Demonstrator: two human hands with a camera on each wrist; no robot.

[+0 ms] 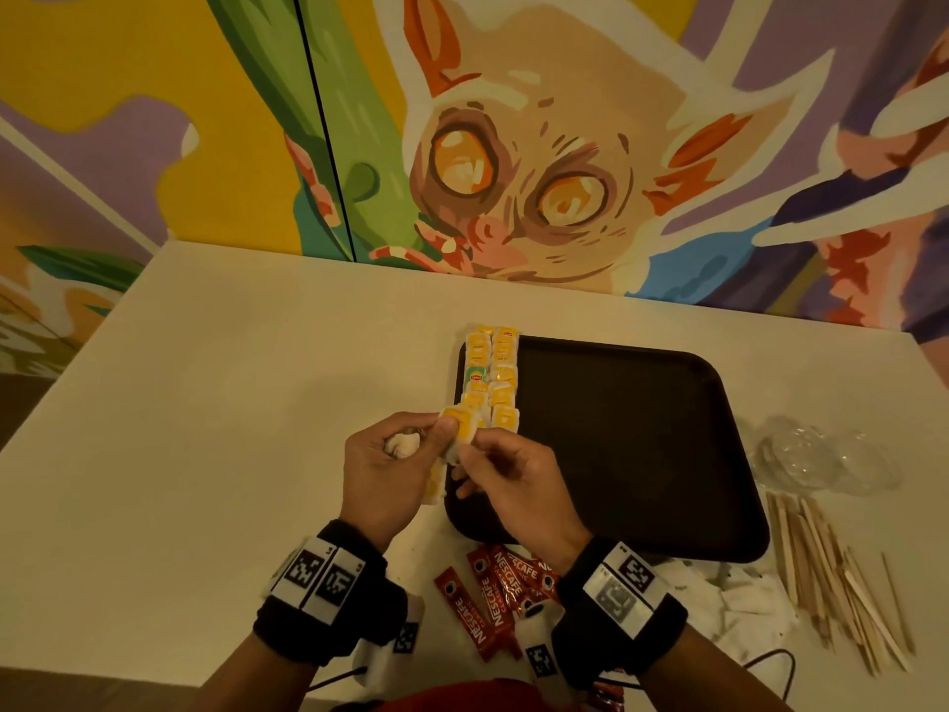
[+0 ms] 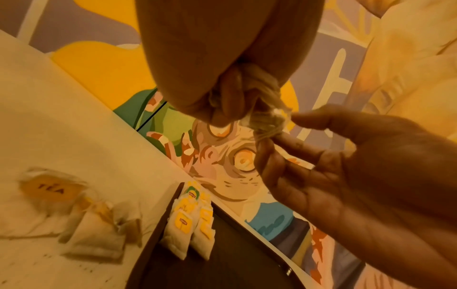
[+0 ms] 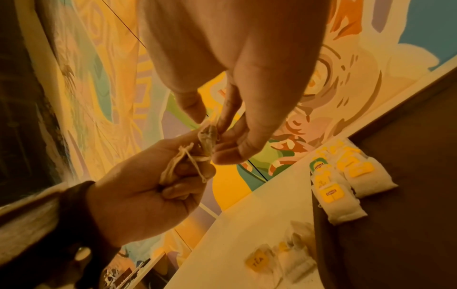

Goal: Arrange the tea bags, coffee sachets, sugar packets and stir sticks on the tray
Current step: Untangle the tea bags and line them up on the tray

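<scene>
I clamp left grip (image 1: 382, 457) on bunched tea bags (image 1: 403, 444); right grip (image 1: 506, 475) pinches one. Advice: tease string free, lay beside row (image 1: 490, 375) at tray (image 1: 616, 444) left edge.

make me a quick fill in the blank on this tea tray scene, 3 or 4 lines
1. The tea bags already set down lie in two columns along the tray's ____ edge.
2. Both hands, left hand and right hand, hold a ____ between them.
3. The red Nescafe sachets lie on the ____, not the tray.
4. The wooden stir sticks lie to the tray's ____.

Missing words: left; tea bag; table; right
</scene>
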